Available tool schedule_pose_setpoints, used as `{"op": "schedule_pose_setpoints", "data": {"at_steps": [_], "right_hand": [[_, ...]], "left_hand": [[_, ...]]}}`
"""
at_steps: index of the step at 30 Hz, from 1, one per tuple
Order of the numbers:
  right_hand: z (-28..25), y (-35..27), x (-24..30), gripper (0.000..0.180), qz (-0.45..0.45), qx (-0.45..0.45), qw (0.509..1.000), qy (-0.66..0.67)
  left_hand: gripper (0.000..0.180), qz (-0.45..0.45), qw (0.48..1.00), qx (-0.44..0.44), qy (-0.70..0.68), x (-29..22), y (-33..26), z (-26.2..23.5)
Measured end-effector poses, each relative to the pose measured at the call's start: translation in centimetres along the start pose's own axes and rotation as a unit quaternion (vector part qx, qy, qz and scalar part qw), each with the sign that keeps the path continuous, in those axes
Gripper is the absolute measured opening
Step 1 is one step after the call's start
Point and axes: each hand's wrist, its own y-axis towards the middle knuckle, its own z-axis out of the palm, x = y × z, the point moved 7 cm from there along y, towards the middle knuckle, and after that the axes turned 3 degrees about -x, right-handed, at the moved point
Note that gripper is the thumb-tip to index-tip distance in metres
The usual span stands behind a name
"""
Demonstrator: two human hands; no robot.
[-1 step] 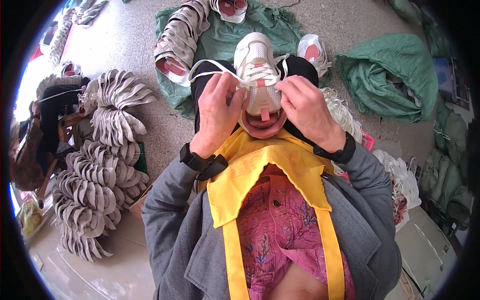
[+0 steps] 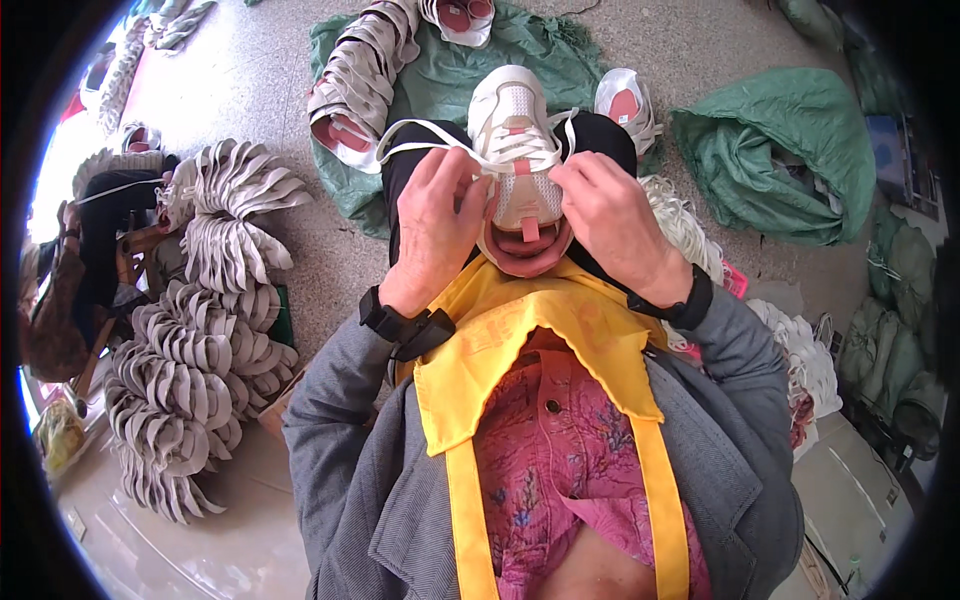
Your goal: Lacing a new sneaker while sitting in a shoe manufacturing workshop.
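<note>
A white and beige sneaker (image 2: 517,110) with pink accents rests between my knees, its toe pointing away and its pink-lined opening toward me. White shoelace (image 2: 525,148) crosses the eyelets on its front. My left hand (image 2: 440,205) is closed at the shoe's left eyelet edge, pinching the lace, and a long loop of it arcs over my left knee. On the other side my right hand (image 2: 610,210) pinches at the right eyelet edge, where another lace loop stands up. Its fingertips partly hide what they grip. A pink pull tab hangs at the tongue.
Stacked grey-white shoe uppers (image 2: 175,380) stand at the left beside another person's arm (image 2: 65,260). More uppers (image 2: 360,90) lie on a green sheet (image 2: 450,75) ahead. A green sack (image 2: 780,160) sits at the right, near bundled white laces (image 2: 680,225).
</note>
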Motion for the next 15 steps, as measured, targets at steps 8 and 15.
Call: {"op": "schedule_pose_setpoints", "data": {"at_steps": [8,15], "right_hand": [[0.6,2.2,1.0,0.011,-0.085,0.075,0.978,-0.177],[0.4,1.6,1.4,0.012,-0.123,0.015,0.992,-0.023]], "left_hand": [[0.018,0.024,0.998,0.051,0.002,-1.2,-0.4,-0.1],[0.027,0.054,0.994,0.076,0.065,-1.1,-1.1,0.5]]}}
